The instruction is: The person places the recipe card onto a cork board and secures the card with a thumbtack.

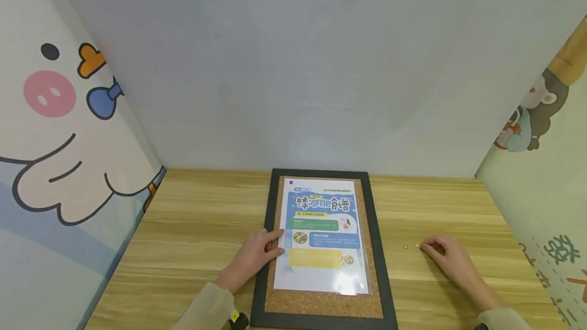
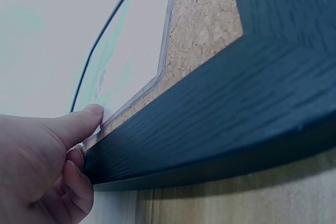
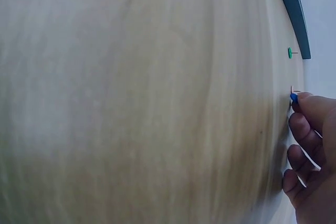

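One table [image 1: 202, 213], one black-framed cork board [image 1: 321, 305], one sheet [image 1: 316, 281] on it, left hand [image 1: 251, 257] on its left edge, thumb and finger apart, right hand [image 1: 453, 260] pinching one blue pin [image 3: 294, 98] to the right, two pins [image 3: 290, 53] near it, one purple pin [image 1: 291, 182], sheet's far left corner

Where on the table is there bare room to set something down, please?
Bare table stretches from the left wall to the board, beyond the left hand; also right of the board, from the pins to the back wall. It is crowded around the pins and right hand.
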Demonstrator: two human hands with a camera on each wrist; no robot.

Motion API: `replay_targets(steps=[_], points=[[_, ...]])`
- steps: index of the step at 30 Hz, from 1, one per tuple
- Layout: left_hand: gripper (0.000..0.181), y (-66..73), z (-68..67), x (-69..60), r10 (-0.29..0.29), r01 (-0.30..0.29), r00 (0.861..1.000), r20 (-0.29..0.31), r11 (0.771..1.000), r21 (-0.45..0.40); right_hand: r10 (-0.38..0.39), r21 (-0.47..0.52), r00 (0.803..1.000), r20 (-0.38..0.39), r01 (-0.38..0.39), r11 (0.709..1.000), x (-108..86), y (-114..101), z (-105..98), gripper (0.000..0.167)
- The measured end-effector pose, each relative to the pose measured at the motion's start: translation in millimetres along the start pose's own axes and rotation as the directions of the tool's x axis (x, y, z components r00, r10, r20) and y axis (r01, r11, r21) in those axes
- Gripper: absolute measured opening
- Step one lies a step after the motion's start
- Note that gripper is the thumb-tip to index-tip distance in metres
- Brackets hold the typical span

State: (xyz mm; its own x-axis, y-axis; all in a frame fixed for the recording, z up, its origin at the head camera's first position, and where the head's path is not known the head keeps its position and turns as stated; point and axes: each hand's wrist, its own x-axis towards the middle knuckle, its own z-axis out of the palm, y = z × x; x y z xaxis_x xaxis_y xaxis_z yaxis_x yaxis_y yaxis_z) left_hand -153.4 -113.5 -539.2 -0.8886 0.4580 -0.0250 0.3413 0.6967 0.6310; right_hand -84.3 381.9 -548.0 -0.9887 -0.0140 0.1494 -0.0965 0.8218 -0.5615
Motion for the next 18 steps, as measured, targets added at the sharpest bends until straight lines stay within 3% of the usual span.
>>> replay_targets(steps=[10,18], points=[[0.050,0.0,-0.5,-0.6,0.006,-0.006,1.000,0.000,1.000,-0.011,0.011,0.005,1.000,0.015,-0.011,1.000,2.0,-0.8,-0.9,0.005],[0.051,0.4,-0.9,-0.3,0.005,-0.004,1.000,0.006,1.000,-0.011,0.059,0.030,0.997,0.049,-0.060,0.998,5.5,-9.3,-6.2,0.013]])
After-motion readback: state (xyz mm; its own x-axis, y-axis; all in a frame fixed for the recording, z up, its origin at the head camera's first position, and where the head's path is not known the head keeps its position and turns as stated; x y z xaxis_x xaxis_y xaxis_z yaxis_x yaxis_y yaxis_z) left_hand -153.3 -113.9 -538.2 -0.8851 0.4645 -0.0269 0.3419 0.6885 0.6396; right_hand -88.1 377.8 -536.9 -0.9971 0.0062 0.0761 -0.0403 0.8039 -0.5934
